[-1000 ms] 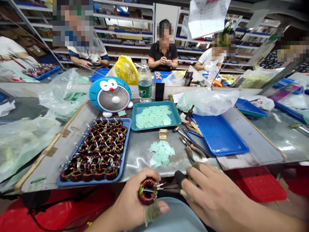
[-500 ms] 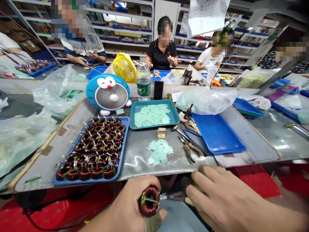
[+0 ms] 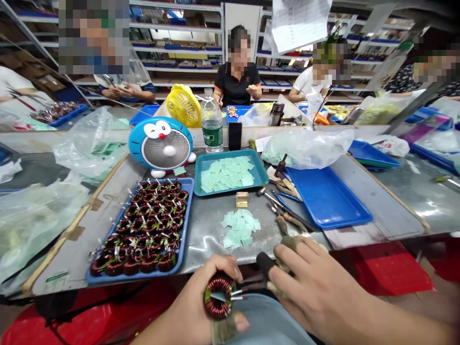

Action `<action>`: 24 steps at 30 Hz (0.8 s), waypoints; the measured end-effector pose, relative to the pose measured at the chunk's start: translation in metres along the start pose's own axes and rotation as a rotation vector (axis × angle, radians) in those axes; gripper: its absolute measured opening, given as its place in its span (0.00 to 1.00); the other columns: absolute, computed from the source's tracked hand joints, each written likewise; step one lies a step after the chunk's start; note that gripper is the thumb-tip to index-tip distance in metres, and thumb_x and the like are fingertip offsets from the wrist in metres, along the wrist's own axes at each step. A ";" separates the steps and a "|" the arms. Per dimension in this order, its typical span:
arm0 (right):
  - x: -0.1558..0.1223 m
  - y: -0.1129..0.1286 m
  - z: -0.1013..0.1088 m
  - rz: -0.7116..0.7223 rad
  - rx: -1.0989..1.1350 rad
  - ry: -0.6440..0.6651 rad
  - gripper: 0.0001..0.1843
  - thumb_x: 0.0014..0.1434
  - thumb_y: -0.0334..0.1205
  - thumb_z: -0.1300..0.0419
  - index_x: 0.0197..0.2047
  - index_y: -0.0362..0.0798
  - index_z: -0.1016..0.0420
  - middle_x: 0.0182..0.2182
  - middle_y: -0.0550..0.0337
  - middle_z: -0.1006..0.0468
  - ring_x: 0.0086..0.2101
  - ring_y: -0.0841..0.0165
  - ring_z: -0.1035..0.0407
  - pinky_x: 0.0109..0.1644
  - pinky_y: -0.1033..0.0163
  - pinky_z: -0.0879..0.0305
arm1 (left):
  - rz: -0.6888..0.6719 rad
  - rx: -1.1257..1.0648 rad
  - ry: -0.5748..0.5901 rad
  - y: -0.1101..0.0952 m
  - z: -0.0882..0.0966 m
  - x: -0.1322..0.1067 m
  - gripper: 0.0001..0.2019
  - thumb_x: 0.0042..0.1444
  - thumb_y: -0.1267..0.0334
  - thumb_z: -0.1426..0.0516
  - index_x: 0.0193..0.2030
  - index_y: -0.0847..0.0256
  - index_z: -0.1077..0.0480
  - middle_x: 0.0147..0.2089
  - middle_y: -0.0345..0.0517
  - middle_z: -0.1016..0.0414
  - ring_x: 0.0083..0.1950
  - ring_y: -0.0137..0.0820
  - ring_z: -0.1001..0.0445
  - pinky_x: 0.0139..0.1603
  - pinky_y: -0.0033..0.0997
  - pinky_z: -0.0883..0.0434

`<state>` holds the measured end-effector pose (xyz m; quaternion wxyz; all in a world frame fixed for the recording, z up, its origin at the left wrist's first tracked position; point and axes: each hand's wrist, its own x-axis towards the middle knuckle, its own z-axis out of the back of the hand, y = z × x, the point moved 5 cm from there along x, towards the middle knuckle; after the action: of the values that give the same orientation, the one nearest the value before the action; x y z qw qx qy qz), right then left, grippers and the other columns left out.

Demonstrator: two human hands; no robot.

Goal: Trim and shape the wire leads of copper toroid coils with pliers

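A long grey metal counter (image 3: 212, 242) fills the scene, and a person in a black polo shirt (image 3: 237, 72) sits at its far side. On the near left lies a wide blue plastic tray (image 3: 138, 277) with many copper-wound ring coils (image 3: 147, 230) in close rows, probably so that each one is easy to take. On the right lies a bigger blue plastic tray (image 3: 327, 201) with nothing visible on it, and at the far middle a teal plastic tray (image 3: 230, 189) carries pale green paper squares (image 3: 226, 173). A loose pile of the same pale green squares (image 3: 240, 229) lies nearer, in the reach of both hands. Beside it, several metal hand tools (image 3: 283, 215) lie together on the right.

Above the near edge of the counter, the left hand (image 3: 192, 304) has a closed grip on one dark copper ring coil (image 3: 218, 296), with its thin metal leads pointing right, toward the other hand. The right hand (image 3: 323, 292) has a closed grip on black-handled pliers (image 3: 265, 263), and their metal end reaches near these leads. This position seems to bring both hands close together for small work.
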<state>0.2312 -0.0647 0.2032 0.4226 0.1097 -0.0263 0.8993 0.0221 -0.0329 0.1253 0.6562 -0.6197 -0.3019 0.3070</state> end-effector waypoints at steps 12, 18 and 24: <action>0.000 0.005 -0.005 0.027 -0.108 -0.058 0.03 0.63 0.38 0.40 0.40 0.52 0.31 0.44 0.50 0.24 0.35 0.55 0.40 0.44 0.49 0.46 | 0.083 -0.078 0.016 0.000 -0.008 -0.001 0.29 0.47 0.62 0.27 0.50 0.52 0.37 0.53 0.45 0.28 0.64 0.41 0.32 0.67 0.39 0.38; -0.003 0.005 -0.001 0.004 -0.100 -0.083 0.01 0.64 0.36 0.42 0.39 0.52 0.30 0.38 0.52 0.25 0.34 0.56 0.40 0.41 0.51 0.48 | 0.025 -0.084 -0.022 -0.005 -0.012 0.000 0.27 0.50 0.57 0.28 0.51 0.51 0.37 0.53 0.45 0.26 0.57 0.39 0.26 0.57 0.35 0.31; -0.012 0.003 0.023 0.061 -0.146 -0.014 0.02 0.61 0.35 0.40 0.37 0.52 0.29 0.33 0.56 0.25 0.33 0.58 0.38 0.41 0.51 0.47 | -0.145 0.389 -0.012 -0.014 -0.006 -0.002 0.21 0.53 0.60 0.32 0.50 0.50 0.36 0.42 0.40 0.25 0.47 0.35 0.22 0.47 0.29 0.27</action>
<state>0.2404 -0.0794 0.2234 0.4015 0.0839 -0.0981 0.9067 0.0255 -0.0390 0.1389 0.7821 -0.4559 -0.2846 0.3154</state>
